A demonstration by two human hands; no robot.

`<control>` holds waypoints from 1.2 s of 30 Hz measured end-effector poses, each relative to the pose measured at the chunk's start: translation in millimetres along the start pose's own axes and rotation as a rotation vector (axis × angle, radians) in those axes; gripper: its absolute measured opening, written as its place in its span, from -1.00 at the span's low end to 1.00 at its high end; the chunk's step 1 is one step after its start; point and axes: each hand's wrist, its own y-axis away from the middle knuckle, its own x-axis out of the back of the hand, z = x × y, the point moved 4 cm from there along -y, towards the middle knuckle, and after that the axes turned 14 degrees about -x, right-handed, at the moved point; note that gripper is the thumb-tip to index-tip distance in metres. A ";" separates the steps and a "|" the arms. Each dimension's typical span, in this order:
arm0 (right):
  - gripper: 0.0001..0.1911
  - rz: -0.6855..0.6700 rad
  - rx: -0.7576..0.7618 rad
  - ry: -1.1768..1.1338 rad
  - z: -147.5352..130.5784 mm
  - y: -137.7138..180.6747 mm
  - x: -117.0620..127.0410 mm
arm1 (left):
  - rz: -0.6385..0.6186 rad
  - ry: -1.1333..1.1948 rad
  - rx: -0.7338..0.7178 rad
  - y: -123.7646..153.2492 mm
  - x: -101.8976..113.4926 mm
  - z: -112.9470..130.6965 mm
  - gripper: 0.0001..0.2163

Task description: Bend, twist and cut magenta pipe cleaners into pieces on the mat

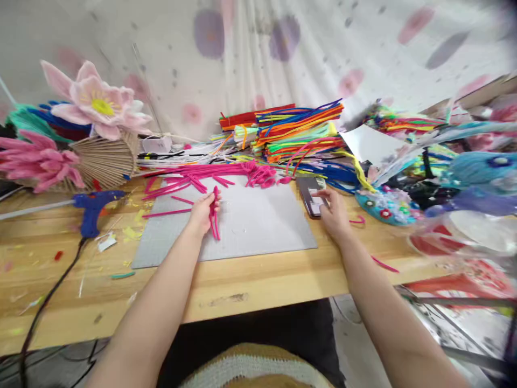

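Head view: we begin at the left fingers point(210, 200), which are curled shut around a bunch of pink pipe cleaners point(215, 222). The bunch is pinched near its top, and its loose ends hang down past the left hand point(201, 214) onto a grey cutting mat point(258, 226). The hand and its bunch sit over the left half of that mat.

The right fingers point(322, 193) are stretched out and loose, gripping nothing. Their tips rest on a phone point(307, 195) that lies flat just beside the mat's right edge, and the right hand point(333, 214) reaches to it from below.

Moving outward, we see more loose pink lengths point(186, 184) scattered along the far edge of the mat, ending in a curled pink tangle point(262, 173). Behind these rises a stack of pipe cleaners in many colours point(299, 129).

The mat lies on a wooden table point(242, 291). To the left of the mat lies a blue glue gun point(93, 207), its dark cord point(48, 296) trailing toward the near edge. Farther left and back stands a large pink flower point(95, 102). To the right of the phone sits a round blue piece point(382, 207) dotted with small flowers, and a stray pink bit point(384, 264) lies near the right forearm.
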 end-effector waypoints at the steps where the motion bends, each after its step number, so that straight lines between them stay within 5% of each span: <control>1: -0.58 0.018 -0.014 0.007 3.5 -0.7 1.3 | 0.001 0.001 0.001 -0.4 -0.1 -0.3 -0.82; 12: -0.55 0.052 0.004 0.212 14.8 -7.4 -4.7 | -0.003 -0.034 -0.013 2.9 -1.0 2.4 -0.84; 17: -0.70 0.167 0.025 0.155 -7.5 -6.6 3.6 | -0.020 -0.184 -0.083 2.9 -2.6 -0.1 -0.88; 20: -0.80 0.016 0.009 -0.030 -47.1 -6.9 -12.1 | -0.070 -0.301 -0.174 6.5 -7.9 -2.4 -0.73; 24: -0.75 -0.499 -0.078 -0.348 -121.7 -0.4 -70.1 | -0.184 -0.351 -0.218 17.6 -20.5 -6.9 -0.56; 27: -0.71 -0.724 -0.175 -0.512 -165.8 8.1 -113.7 | -0.206 -0.378 -0.231 24.9 -25.8 -7.3 -0.58; 30: -0.67 -0.784 -0.263 -0.598 -183.1 12.4 -141.9 | -0.164 -0.391 -0.254 27.3 -25.7 -3.9 -0.65; 36: -0.69 -0.579 -0.236 -0.614 -169.5 -0.4 -153.7 | -0.224 -0.344 -0.001 29.2 -26.3 -8.3 -0.87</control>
